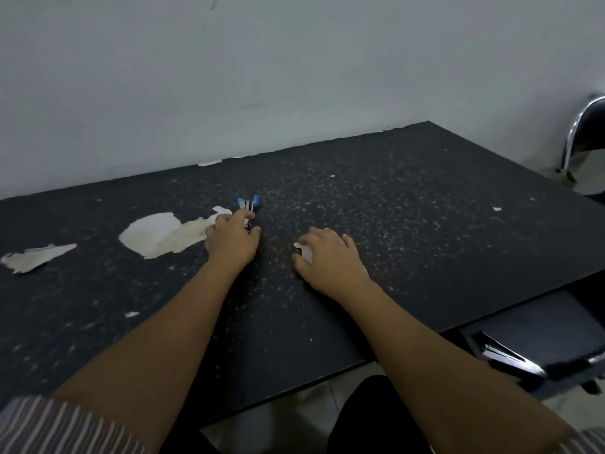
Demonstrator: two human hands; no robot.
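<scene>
A small tool with two blue handles (248, 203) lies on the black speckled table (409, 204), near its middle. My left hand (233, 239) lies over the tool's metal end, its fingers curled round it. My right hand (329, 257) rests palm down on the table to the right. A small white scrap (303, 252) shows under its thumb and forefinger, which curl onto it. Most of the scrap is hidden by the hand.
Torn white paper pieces (157, 235) lie left of my left hand, with another piece (32, 258) near the left edge. Small white flecks dot the table. A chrome chair (579, 132) stands at the right, a dark seat (537, 335) below the table's right corner. A white wall backs the table.
</scene>
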